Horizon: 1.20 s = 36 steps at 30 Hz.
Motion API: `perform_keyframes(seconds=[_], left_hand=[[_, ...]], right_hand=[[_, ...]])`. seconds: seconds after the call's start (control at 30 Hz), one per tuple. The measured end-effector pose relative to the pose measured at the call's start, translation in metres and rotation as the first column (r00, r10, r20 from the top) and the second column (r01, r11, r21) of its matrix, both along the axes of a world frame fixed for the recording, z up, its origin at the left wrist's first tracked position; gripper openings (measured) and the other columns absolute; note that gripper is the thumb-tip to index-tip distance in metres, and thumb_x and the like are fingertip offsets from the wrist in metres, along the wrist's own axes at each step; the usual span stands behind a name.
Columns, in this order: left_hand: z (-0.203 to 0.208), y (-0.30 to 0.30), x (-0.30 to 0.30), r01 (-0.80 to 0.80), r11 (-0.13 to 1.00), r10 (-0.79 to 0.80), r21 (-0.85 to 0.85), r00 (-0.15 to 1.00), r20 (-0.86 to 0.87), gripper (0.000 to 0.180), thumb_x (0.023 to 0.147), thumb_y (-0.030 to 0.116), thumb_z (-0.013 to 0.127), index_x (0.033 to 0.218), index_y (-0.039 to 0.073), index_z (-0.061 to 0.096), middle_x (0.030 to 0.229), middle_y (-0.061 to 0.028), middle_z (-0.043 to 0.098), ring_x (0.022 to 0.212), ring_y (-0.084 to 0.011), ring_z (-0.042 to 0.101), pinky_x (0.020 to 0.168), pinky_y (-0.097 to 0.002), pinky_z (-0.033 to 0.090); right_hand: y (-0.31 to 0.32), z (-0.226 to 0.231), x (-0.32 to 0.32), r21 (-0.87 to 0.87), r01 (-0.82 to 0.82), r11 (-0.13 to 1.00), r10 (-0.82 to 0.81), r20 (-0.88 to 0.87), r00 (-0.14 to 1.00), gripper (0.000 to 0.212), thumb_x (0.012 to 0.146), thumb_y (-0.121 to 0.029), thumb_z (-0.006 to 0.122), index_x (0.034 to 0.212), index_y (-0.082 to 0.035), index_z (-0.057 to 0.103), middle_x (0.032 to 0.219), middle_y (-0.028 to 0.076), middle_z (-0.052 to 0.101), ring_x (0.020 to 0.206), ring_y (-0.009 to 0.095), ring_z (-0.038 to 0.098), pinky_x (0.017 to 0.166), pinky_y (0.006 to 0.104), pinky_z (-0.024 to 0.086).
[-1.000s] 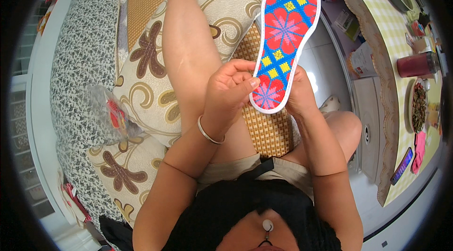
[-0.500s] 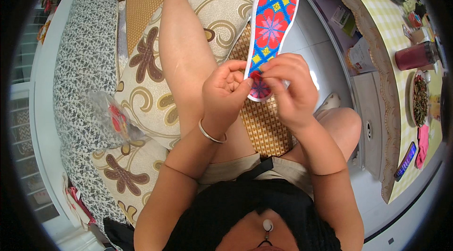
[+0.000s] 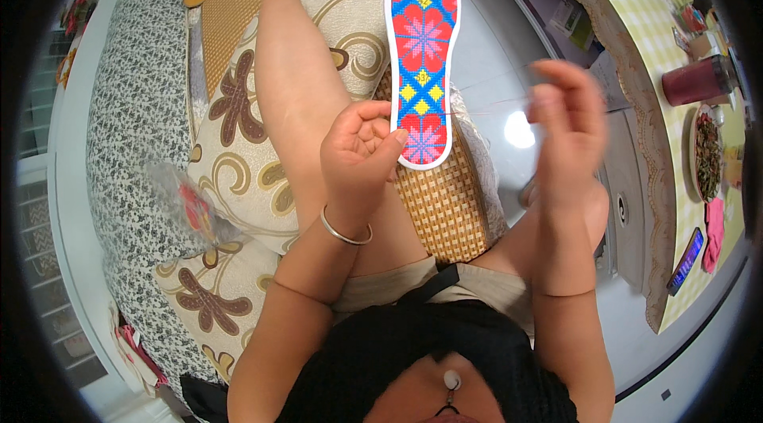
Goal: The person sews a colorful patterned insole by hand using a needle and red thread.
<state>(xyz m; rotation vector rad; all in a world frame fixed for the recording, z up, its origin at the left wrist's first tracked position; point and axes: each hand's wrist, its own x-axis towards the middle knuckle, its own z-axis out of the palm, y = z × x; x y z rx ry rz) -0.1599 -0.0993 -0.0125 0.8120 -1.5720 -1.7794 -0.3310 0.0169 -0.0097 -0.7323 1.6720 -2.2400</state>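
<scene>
An embroidered insole (image 3: 421, 42) with red flowers, blue bands, yellow diamonds and a white edge stands upright in front of me. My left hand (image 3: 355, 149) is closed on its lower left edge, thumb on the patterned face. Out to the right, apart from the insole, is my right hand (image 3: 568, 129), smeared by motion, its thumb and fingertips pinched together. A thin thread (image 3: 489, 113) stretches from the insole's lower right edge toward those fingertips. Whether a needle is in the pinch cannot be made out.
Below the insole lies a woven mat (image 3: 445, 216) between my legs. A clear plastic bag (image 3: 191, 204) rests on the sofa at left. On the right, a table with a checked cloth (image 3: 664, 26) bears a dark red cup (image 3: 699, 80), a plate of food (image 3: 705, 153) and a phone (image 3: 686, 260).
My right hand has moved from the insole's lower part out to the right, drawing the thread out. The insole and my left hand have shifted slightly left, and the insole stands straighter.
</scene>
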Motion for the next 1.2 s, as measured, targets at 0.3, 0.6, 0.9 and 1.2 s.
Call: perform_keyframes(seconds=[0.3,0.6,0.9,1.2], left_hand=[[-0.001,0.002,-0.001,0.025,1.0,-0.026,-0.006,1.0,-0.017,0.029,0.082,-0.007,0.059,0.109,-0.006,0.051,0.076,-0.0063,0.061,0.052,-0.0012,0.048,0.042,-0.0134,0.036],[-0.001,0.003,0.001,0.03,1.0,-0.03,0.005,0.998,-0.048,0.029,0.083,-0.008,0.058,0.11,-0.006,0.05,0.077,-0.0063,0.061,0.052,-0.0018,0.048,0.042,-0.0137,0.036],[0.0,0.011,-0.002,0.011,0.99,-0.01,-0.139,1.0,0.008,0.028,0.082,-0.009,0.058,0.109,-0.007,0.053,0.08,-0.0076,0.063,0.059,-0.0049,0.056,0.047,-0.015,0.043],[-0.006,0.016,-0.007,0.016,0.749,0.095,-0.662,0.987,0.132,0.027,0.079,-0.012,0.06,0.106,-0.007,0.058,0.083,-0.0079,0.064,0.07,-0.0063,0.059,0.06,-0.0182,0.048]], right_hand=[[-0.027,-0.022,0.043,0.178,-0.02,0.984,0.139,-0.691,0.71,0.016,0.069,0.001,0.067,0.083,-0.004,0.062,0.067,0.008,0.057,0.059,0.024,0.056,0.05,0.0342,0.045],[-0.028,-0.022,0.045,0.194,0.001,0.981,0.141,-0.718,0.682,0.013,0.067,0.0,0.066,0.077,-0.005,0.06,0.065,0.008,0.054,0.058,0.025,0.054,0.048,0.035,0.043],[-0.028,-0.024,0.047,0.206,0.017,0.978,0.14,-0.722,0.677,0.013,0.066,-0.001,0.066,0.07,-0.006,0.054,0.062,0.007,0.051,0.056,0.025,0.053,0.048,0.0354,0.043],[-0.026,-0.026,0.051,0.192,0.028,0.981,0.114,-0.688,0.717,0.015,0.07,-0.005,0.066,0.068,-0.007,0.052,0.062,0.008,0.052,0.056,0.026,0.054,0.049,0.0365,0.044]])
